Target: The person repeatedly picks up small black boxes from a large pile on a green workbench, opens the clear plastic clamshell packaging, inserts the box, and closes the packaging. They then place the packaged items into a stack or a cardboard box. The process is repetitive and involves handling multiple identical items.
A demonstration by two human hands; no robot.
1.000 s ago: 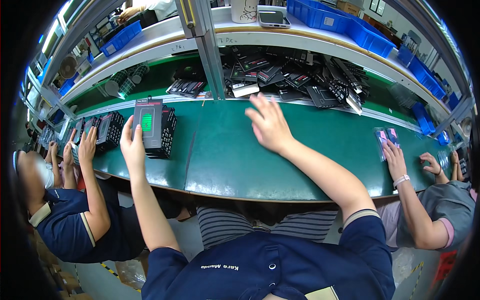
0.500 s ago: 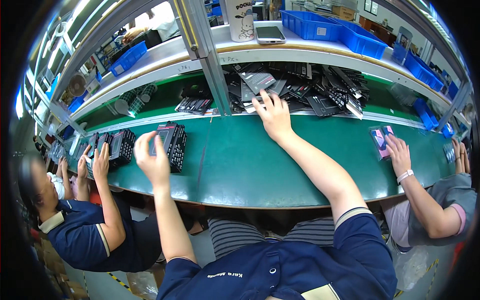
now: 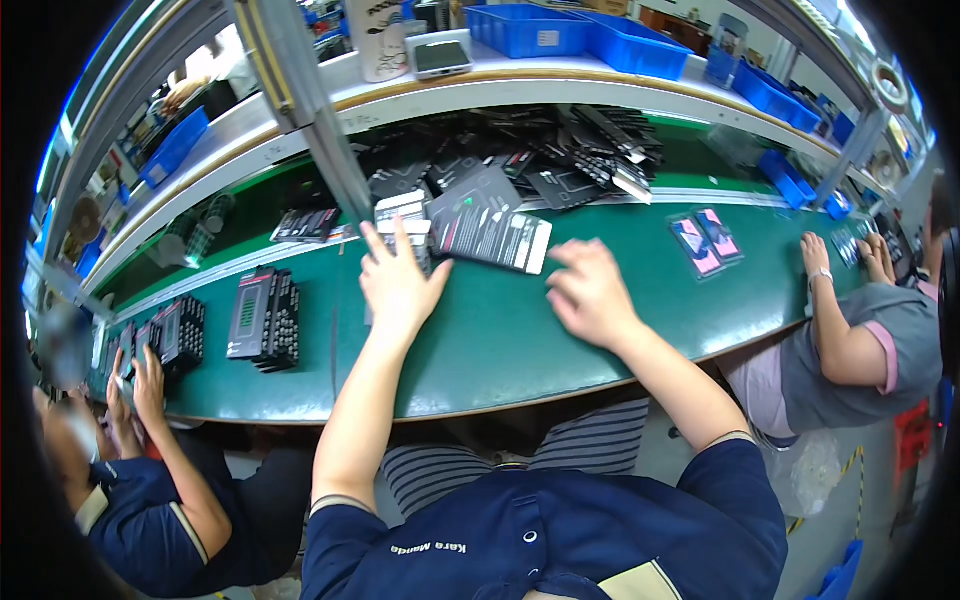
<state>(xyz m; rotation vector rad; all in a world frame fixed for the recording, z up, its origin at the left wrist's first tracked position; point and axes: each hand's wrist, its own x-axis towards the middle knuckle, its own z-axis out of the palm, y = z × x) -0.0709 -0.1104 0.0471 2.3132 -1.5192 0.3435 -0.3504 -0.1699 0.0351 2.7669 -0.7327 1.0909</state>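
My left hand (image 3: 398, 285) is spread out, its fingertips on small flat black-and-white boxes (image 3: 403, 212) at the near edge of the heap. My right hand (image 3: 595, 295), slightly blurred, hovers over the green tabletop (image 3: 500, 340) with its fingers apart and bent, nothing in them. Just left of it, several flat black boxes (image 3: 490, 235) with a white end panel lie slid out onto the table, between my two hands. Behind them is the loose heap of flat black boxes (image 3: 590, 165) under the shelf. A standing row of black boxes (image 3: 262, 318) is left of my left forearm.
A metal post (image 3: 320, 150) rises behind my left hand. On the shelf (image 3: 420, 95) are a phone (image 3: 441, 58), a white tumbler (image 3: 380, 45) and blue bins (image 3: 530, 30). Pink-and-blue packs (image 3: 705, 242) lie to the right. A co-worker's hands (image 3: 137, 385) hold something at left; another co-worker's hand (image 3: 815, 258) is at right.
My left hand has gone from beside the standing boxes to the heap's near edge. My right hand has left the heap and come nearer me. Flat boxes now lie out on the table. The view has shifted right.
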